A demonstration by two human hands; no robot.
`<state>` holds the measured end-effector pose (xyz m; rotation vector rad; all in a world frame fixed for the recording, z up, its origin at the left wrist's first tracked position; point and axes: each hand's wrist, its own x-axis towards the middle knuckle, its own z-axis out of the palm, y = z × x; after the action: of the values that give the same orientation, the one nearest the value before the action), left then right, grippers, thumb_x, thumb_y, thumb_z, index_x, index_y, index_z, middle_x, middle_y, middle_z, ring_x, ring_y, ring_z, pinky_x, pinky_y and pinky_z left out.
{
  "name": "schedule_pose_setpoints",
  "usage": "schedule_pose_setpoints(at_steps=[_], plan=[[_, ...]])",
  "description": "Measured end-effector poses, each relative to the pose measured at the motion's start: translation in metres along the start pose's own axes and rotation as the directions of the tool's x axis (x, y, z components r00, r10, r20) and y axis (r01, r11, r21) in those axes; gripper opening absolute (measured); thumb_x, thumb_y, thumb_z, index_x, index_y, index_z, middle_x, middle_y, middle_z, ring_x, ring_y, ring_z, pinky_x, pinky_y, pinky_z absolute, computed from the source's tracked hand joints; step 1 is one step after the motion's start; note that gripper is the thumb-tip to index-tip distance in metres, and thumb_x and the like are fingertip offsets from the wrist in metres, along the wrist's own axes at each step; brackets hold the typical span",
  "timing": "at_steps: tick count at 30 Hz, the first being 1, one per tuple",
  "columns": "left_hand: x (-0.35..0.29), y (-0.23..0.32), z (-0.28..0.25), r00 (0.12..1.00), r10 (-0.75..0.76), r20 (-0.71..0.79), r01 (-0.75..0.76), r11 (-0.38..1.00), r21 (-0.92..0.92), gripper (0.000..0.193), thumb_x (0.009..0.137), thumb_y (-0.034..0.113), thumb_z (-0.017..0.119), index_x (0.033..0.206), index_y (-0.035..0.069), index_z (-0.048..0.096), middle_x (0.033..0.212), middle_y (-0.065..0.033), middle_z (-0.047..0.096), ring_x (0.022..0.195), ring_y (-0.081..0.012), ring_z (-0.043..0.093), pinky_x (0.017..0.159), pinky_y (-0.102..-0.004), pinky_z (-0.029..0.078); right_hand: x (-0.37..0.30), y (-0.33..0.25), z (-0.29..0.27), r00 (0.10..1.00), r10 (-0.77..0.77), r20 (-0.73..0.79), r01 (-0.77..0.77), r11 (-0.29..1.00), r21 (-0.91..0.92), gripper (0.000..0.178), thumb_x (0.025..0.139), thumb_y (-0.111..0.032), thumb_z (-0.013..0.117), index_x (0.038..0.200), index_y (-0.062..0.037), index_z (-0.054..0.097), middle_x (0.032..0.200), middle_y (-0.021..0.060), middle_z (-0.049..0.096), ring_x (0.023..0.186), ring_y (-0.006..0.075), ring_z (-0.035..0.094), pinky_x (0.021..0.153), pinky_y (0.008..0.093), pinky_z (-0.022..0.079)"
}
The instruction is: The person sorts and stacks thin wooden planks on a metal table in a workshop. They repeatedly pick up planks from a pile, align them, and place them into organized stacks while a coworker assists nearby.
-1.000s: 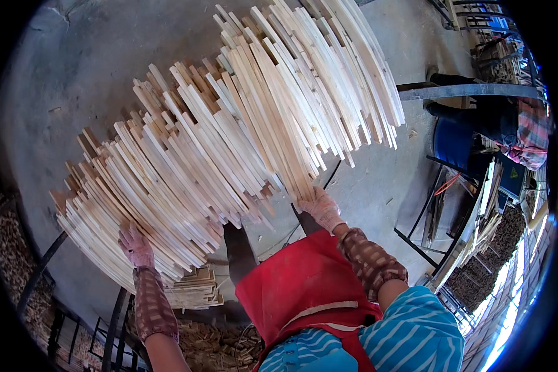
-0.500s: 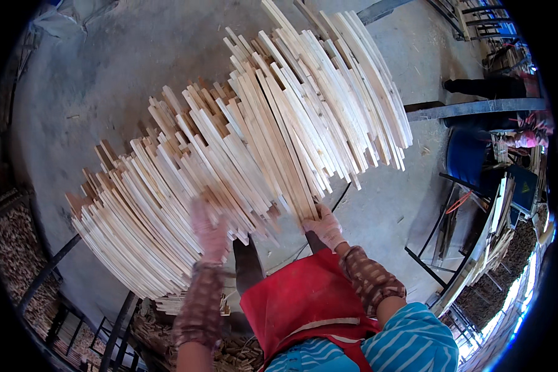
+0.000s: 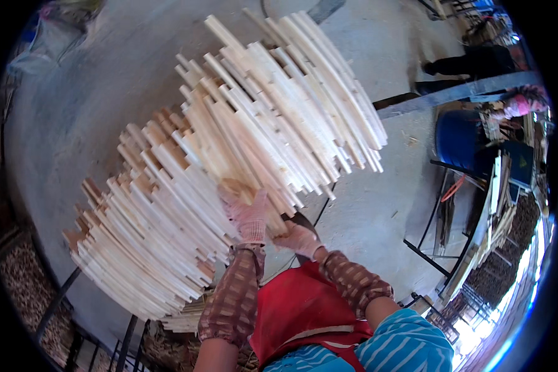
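A wide, stepped layer of pale wooden strips (image 3: pixel 167 192) lies in front of me, running from lower left to upper right. My left hand (image 3: pixel 247 217), in a pale work glove, is in the middle of the layer, with fingers and thumb around wooden strips there. Close beside it, my right hand (image 3: pixel 299 239), also gloved, is closed on the near ends of the strips (image 3: pixel 273 220). Motion smears the wood between the two hands, so how many strips they hold cannot be made out.
Dark metal bars (image 3: pixel 400 106) stick out from under the layer. At right stand a blue chair (image 3: pixel 456 139) and a metal rack with wood pieces (image 3: pixel 502 211). Another person (image 3: pixel 477 62) is at upper right. Heaped wood scraps (image 3: pixel 34 279) lie at far left.
My left hand has moved right, from over the strips to beside my right hand. The right hand stays at the strip ends. The whole view has shifted, with the layer now further left.
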<state>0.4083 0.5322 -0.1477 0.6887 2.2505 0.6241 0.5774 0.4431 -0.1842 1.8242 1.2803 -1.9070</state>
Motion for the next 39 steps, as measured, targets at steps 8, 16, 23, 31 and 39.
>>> schedule_pose_setpoints(at_steps=[8,16,23,31,39], plan=[[0.004,0.052,0.025,0.968,-0.233,-0.096,0.251,0.918,0.306,0.126,0.068,0.047,0.086,0.16,0.006,0.012,0.159,-0.0303,0.021,0.146,-0.0435,0.029,0.12,-0.0445,0.028,-0.03,-0.06,-0.065,0.999,0.042,0.0,-0.039,0.915,-0.402,0.049,0.086,-0.055,0.064,0.095,-0.0074,0.072,0.093,0.019,0.071,0.092,0.0367,0.068,0.084,0.0442,0.052],[0.009,0.054,0.039,0.956,-0.245,-0.161,0.288,0.89,0.354,0.122,0.069,0.042,0.083,0.16,0.008,0.009,0.162,-0.0287,0.016,0.147,-0.0452,0.025,0.12,-0.0499,0.026,0.031,-0.126,-0.297,0.468,-0.429,-0.773,-0.142,0.826,-0.545,0.11,0.083,-0.056,0.072,0.161,-0.0094,0.011,0.164,0.0207,0.022,0.15,0.0384,0.024,0.123,0.051,0.021],[0.021,0.073,0.046,0.918,-0.308,-0.251,0.398,0.705,0.588,0.123,0.066,0.049,0.079,0.159,0.009,0.009,0.153,-0.0297,0.029,0.137,-0.0476,0.038,0.115,-0.0504,0.033,0.047,-0.177,-0.384,0.807,-0.091,-0.584,-0.236,0.856,-0.46,0.094,0.08,-0.04,0.073,0.156,-0.0103,0.028,0.146,0.0216,0.05,0.133,0.0351,0.051,0.108,0.0416,0.045],[0.016,0.088,0.031,0.938,-0.319,-0.139,0.345,0.805,0.483,0.121,0.07,0.047,0.08,0.159,0.006,0.009,0.154,-0.0336,0.025,0.141,-0.0468,0.032,0.117,-0.0497,0.03,0.067,-0.121,-0.377,0.759,-0.298,-0.578,-0.005,0.886,-0.464,0.085,0.081,-0.041,0.077,0.15,-0.0102,0.04,0.149,0.0196,0.046,0.134,0.0355,0.05,0.109,0.0405,0.043],[0.015,0.076,0.035,0.954,-0.244,-0.172,0.296,0.848,0.44,0.119,0.069,0.044,0.083,0.159,0.005,0.016,0.158,-0.0329,0.02,0.145,-0.0477,0.029,0.12,-0.0473,0.027,0.082,-0.111,-0.368,0.728,-0.313,-0.609,-0.019,0.88,-0.475,0.077,0.087,-0.047,0.068,0.15,-0.0117,0.04,0.144,0.017,0.05,0.134,0.0368,0.048,0.11,0.0432,0.041]])
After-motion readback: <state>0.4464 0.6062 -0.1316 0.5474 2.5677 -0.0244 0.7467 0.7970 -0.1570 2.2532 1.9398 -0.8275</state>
